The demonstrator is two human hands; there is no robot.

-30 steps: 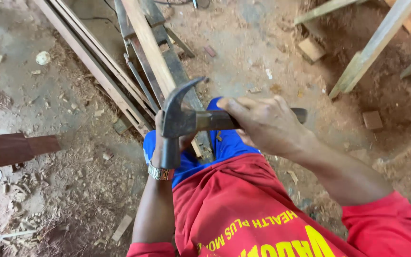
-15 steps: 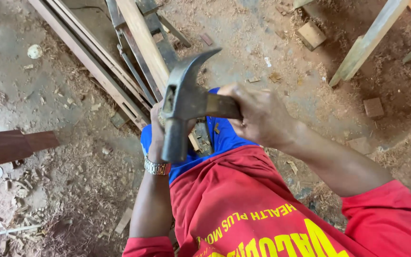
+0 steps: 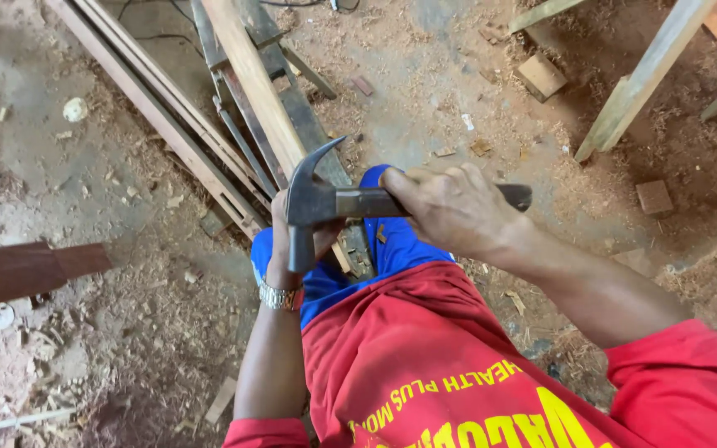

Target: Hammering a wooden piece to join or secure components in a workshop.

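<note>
At far left, a dark reddish-brown board [image 3: 26, 272] juts in from the frame edge, lying flat on the sawdust-strewn dirt floor [image 3: 126, 191]. A small pale stone [image 3: 75, 109] sits up-slope of it, well apart. Long wooden strips [image 3: 159, 116] and a pale plank [image 3: 255, 79] run diagonally from the top edge down toward the person's knees, bundled side by side with darker slats.

Centre frame: left hand [image 3: 296, 241] reaches forward, mostly hidden behind the hammer head; a metal wristwatch [image 3: 280, 296] shows on the wrist. Its grip seems to close on something at the lower end of the plank, but the hammer blocks the view, so I cannot tell what it holds or whether it is fully closed.

Claw hammer [image 3: 325, 203]: dark steel head, claw curving upward, striking face pointing down, held above the left hand and blue shorts [image 3: 400, 245]. Handle runs horizontally to the right.

Right hand [image 3: 454, 207]: grip closed firmly round the hammer handle, fingers wrapped over the top, handle butt sticking out past the hand.

Lower centre to right: red shirt [image 3: 425, 365] with yellow lettering, red sleeve at lower right.

Right side: small wooden offcut block [image 3: 541, 76] near the top, a pale timber leg [image 3: 645, 79] slanting down from the upper right corner, another small block [image 3: 654, 197] on the floor beside it.
</note>
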